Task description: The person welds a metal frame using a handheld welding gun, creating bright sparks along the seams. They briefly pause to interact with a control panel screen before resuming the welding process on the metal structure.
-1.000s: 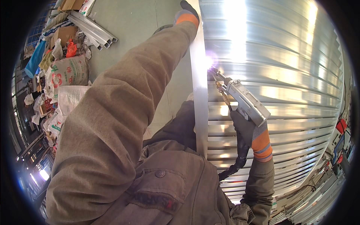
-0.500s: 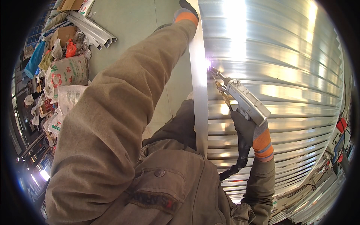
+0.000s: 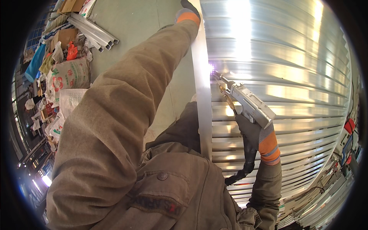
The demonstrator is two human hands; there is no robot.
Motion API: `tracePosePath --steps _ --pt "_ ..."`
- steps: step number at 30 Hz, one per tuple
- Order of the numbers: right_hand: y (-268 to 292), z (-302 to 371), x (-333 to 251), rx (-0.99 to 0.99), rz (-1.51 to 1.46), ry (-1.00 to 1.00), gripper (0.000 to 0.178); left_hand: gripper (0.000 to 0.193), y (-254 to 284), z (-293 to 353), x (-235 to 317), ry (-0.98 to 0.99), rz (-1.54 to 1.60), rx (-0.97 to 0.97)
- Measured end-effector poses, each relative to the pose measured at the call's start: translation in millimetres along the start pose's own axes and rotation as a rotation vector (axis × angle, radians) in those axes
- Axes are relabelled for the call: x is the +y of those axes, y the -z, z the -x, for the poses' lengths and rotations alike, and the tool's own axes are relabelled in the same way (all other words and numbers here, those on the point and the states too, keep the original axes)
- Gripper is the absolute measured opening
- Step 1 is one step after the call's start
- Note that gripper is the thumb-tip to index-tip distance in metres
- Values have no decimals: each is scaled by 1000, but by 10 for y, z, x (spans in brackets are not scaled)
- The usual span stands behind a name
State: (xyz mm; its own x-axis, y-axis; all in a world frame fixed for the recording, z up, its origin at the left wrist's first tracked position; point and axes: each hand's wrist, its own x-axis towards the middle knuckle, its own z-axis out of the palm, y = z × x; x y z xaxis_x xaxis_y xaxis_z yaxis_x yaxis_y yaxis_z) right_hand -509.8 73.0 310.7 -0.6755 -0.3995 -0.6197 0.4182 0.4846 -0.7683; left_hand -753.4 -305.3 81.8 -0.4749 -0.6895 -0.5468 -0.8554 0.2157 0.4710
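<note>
My right hand [image 3: 248,130], in a dark glove with a grey and orange cuff, is closed round the grip of a silver handheld welding gun [image 3: 253,104]. The gun's thin nozzle points up and left, and a violet-white glow [image 3: 211,68] shines at its tip, on the right edge of a long flat metal bar [image 3: 203,96]. A brass-coloured fitting and thin feed tube run along the gun's side. At the top of the picture my left hand [image 3: 188,14], gloved with an orange band, lies at the bar's far end; its fingers are mostly hidden.
Right of the bar spreads a panel of shiny ribbed metal slats [image 3: 276,73]. A black cable [image 3: 245,170] hangs from the gun over the slats. At the left, square metal tubes [image 3: 94,32], a printed sack [image 3: 69,74] and cardboard lie on the green floor [image 3: 126,27].
The gun and its glow have shifted very slightly left and down in the picture. The bar and left hand also appear a little farther left. Both hands keep their places on the work.
</note>
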Motion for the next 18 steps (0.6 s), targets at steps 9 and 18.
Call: tracePosePath --steps 9,18 --pt "-28 22 46 17 -1 37 27 64 -139 -238 -51 -152 -317 70" --pt "-16 37 81 -22 27 17 23 95 -3 127 5 38 68 103"
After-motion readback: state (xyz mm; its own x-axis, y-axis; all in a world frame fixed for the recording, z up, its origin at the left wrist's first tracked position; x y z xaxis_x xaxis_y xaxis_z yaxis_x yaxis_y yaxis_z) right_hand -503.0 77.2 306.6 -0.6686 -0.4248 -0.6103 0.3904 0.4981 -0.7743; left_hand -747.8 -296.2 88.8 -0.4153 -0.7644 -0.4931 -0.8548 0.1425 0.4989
